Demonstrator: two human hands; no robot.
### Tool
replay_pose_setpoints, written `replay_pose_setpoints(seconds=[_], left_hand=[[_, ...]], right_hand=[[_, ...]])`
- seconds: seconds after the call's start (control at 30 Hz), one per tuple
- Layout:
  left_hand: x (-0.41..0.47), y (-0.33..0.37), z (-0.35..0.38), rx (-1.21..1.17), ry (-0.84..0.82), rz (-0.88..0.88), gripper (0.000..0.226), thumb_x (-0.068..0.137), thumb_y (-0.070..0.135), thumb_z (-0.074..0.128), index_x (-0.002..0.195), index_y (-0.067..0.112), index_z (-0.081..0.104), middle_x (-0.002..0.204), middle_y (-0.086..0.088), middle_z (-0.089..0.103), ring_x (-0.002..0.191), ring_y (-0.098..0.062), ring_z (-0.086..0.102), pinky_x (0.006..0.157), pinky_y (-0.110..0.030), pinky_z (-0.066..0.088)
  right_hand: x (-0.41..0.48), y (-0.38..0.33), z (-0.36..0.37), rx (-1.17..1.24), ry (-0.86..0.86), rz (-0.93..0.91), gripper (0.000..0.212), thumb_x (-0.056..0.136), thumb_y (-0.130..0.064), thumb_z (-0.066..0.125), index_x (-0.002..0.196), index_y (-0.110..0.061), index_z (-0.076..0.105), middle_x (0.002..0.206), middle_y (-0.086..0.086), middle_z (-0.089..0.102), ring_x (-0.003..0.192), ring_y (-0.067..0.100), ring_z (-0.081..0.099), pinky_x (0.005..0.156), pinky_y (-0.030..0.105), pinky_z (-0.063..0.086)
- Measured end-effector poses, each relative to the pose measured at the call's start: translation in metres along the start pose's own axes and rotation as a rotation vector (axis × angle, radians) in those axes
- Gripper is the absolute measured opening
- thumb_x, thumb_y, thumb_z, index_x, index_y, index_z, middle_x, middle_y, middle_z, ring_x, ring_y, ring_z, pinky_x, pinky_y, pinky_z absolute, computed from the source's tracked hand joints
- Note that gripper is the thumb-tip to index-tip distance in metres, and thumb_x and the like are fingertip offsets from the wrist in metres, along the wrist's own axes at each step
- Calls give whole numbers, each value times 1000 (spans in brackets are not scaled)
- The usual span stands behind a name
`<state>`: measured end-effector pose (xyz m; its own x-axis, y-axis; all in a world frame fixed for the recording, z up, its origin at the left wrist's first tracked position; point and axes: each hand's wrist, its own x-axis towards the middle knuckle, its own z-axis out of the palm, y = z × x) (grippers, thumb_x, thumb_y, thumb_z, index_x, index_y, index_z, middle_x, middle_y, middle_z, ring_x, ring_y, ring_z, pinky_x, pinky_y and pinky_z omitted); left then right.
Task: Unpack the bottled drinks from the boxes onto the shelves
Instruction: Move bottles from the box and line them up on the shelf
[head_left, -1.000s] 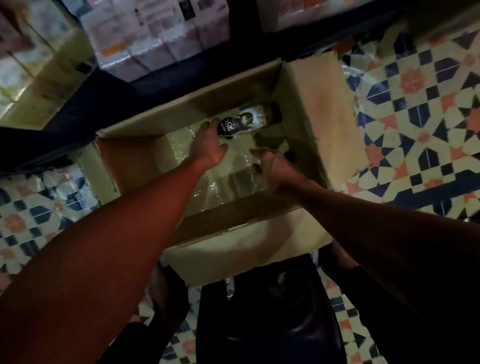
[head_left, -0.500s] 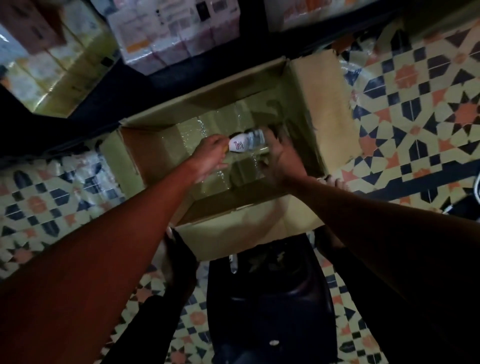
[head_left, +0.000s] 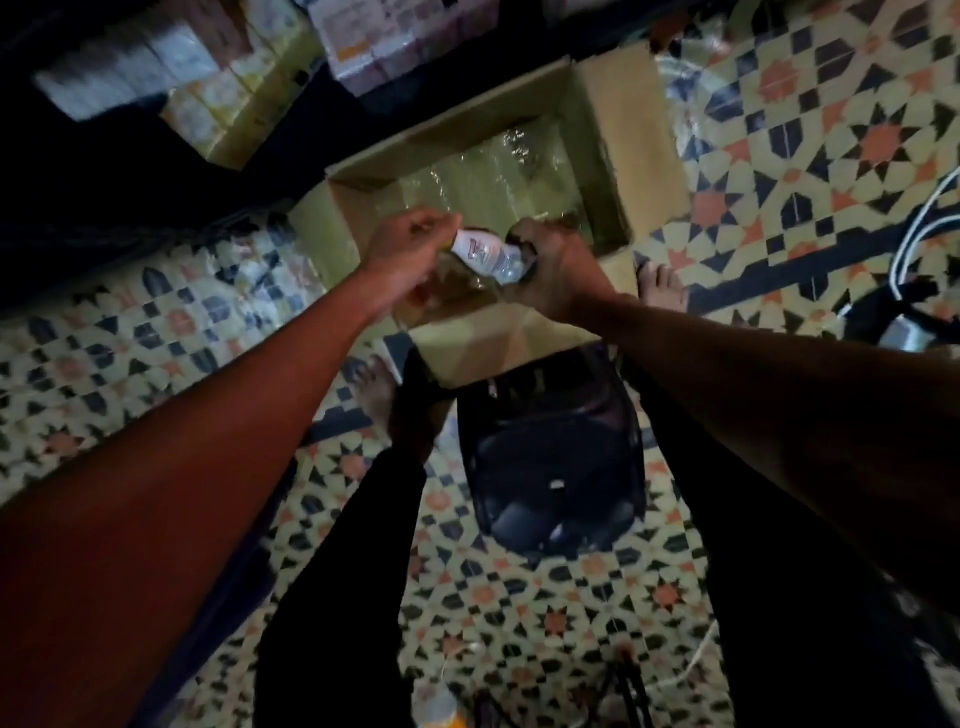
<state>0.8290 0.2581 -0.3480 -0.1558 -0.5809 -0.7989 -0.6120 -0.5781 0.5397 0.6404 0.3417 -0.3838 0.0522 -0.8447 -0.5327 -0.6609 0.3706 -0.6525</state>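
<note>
An open cardboard box (head_left: 636, 130) stands on the tiled floor, lined with clear plastic wrap. Above its near edge I hold a small bottled drink (head_left: 485, 254) with a white label, lying sideways. My left hand (head_left: 410, 247) grips one end of it with curled fingers. My right hand (head_left: 553, 265) grips the other end. The bottle's ends are hidden by my fingers. No other bottle shows inside the box.
Dark shelves (head_left: 130, 171) at the upper left carry packaged goods (head_left: 244, 98). A dark stool (head_left: 550, 467) stands under the box's near flap, between my bare feet. White cables and a dark object (head_left: 904, 291) lie at right. Another bottle (head_left: 436, 706) stands at the bottom.
Both hands have lifted the bottle up out of the box and toward me. The right hand, earlier loose beside it, now grips it. The view has pulled back from the box.
</note>
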Motion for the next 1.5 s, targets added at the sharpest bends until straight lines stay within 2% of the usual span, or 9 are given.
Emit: replay_pose_setpoints(seconds=[0.17,0.3,0.4,0.5,0.6,0.77,1.03,1.33,1.5], left_hand=[[-86,46,-8,-98,47,101,27,89,27,75,114,26,64,112,5,66,103,-16,65,80,-28,56],[-149,71,-21,-176,145,78,39,87,24,76,123,18,64,119,1,65,108,-20,64,90,-38,56],[-194,94,-35,-227,181,81,37,88,24,75,123,18,65,115,2,66,106,-19,65,90,-39,57],[-233,116,-50,-218,223,122,38,88,25,75,124,18,65,116,1,67,99,-13,65,76,-20,56],[-270,135,-70,-150,242,200,39,89,26,75,125,16,64,116,1,67,97,-11,64,66,-9,47],[-331,177,-101,18,250,440,34,89,22,75,117,16,58,92,11,60,76,2,57,63,-6,43],[-396,231,-145,213,365,697,21,87,35,70,99,29,54,96,9,60,90,-6,60,80,-31,53],[-455,298,-202,421,517,944,19,86,41,65,87,31,49,86,11,53,80,-9,56,73,-39,53],[-485,333,-227,416,643,1098,20,88,33,69,82,21,53,82,10,53,74,-11,54,68,-37,50]], right_hand=[[-67,-59,-35,109,114,48,52,68,-21,87,108,-7,58,89,3,64,73,20,56,60,21,34],[-111,-110,-64,71,84,88,55,68,-28,87,110,-13,55,96,7,70,79,27,66,64,39,56],[-137,-152,-91,58,39,105,61,69,-33,89,116,-17,54,105,5,68,87,22,65,72,37,58],[-160,-189,-115,60,31,122,64,71,-31,89,122,-16,54,108,4,67,90,21,64,74,31,54],[-184,-224,-136,86,39,100,60,71,-29,88,120,-14,56,108,6,71,89,23,68,78,42,61],[-221,-276,-166,174,61,112,48,74,-25,89,110,-14,58,91,0,70,68,15,67,50,28,58],[-253,-348,-209,276,124,-8,46,77,-19,87,112,-13,59,94,-1,66,68,2,61,47,10,44],[-254,-408,-253,278,198,-229,55,66,-48,90,109,-26,63,96,-10,72,87,2,68,76,26,57],[-253,-449,-289,273,251,-349,46,69,-38,91,103,-25,65,90,-8,73,81,2,69,74,24,56]])
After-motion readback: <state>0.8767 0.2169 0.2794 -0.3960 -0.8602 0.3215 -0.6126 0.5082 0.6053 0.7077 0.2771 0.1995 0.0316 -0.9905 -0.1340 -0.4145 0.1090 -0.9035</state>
